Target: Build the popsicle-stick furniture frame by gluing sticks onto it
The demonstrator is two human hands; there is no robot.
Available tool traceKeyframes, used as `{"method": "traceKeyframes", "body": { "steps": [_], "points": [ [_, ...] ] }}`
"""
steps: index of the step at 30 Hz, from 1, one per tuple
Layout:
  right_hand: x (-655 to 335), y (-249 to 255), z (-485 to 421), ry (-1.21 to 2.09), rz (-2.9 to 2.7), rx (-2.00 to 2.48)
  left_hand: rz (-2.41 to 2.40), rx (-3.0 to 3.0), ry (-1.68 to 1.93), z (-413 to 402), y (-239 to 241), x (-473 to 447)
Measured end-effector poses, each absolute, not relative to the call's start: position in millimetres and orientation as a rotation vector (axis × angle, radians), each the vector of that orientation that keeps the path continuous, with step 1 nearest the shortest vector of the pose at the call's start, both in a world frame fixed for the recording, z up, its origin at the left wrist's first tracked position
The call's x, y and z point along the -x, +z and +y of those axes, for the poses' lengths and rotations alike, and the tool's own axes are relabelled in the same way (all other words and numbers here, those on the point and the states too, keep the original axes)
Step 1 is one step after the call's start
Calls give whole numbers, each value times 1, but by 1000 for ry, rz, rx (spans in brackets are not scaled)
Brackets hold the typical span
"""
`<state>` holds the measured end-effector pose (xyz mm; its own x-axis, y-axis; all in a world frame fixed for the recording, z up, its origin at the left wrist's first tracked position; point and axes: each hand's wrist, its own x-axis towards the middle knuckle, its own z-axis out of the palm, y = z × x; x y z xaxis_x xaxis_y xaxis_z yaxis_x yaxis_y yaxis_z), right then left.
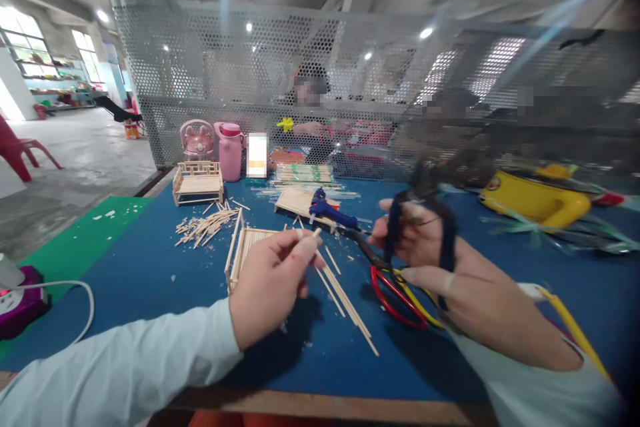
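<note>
My left hand [273, 273] is closed in a pinch on a thin wooden stick [317, 233], whose tip pokes past the fingers. My right hand [430, 240] is wrapped around a hand tool with two dark blue handles [447, 247]; motion blurs its dark head, so its exact kind is unclear. Behind my left hand, a small frame of sticks [253, 240] stands partly hidden. Several long sticks [350, 303] lie between my hands. Scissors with red and yellow handles [377, 285] rest on the table below the right hand.
A blue glue gun [325, 208] lies by a wooden panel [290, 202]. Loose short sticks [207, 225] and a miniature wooden bench [200, 183] are at left. Behind stand a pink bottle [231, 153], a phone [257, 155] and a perforated screen [200, 67]. A yellow container [530, 200] sits right.
</note>
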<state>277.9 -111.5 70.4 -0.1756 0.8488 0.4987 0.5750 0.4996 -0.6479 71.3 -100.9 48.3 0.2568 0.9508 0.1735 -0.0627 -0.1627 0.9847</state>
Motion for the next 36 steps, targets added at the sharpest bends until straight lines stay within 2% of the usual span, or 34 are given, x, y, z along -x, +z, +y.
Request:
{"method": "traceKeyframes", "body": {
  "steps": [4,8,36],
  "points": [
    [-285,61,-115,200,-2149,1398,892,-1401,1180,-93,45,-71],
    [-273,58,-123,192,-2308,1460,908,-1425,1191,-93,44,-73],
    [-265,52,-120,54,-2347,1460,937,-1520,1217,-99,42,-72]
  ]
}}
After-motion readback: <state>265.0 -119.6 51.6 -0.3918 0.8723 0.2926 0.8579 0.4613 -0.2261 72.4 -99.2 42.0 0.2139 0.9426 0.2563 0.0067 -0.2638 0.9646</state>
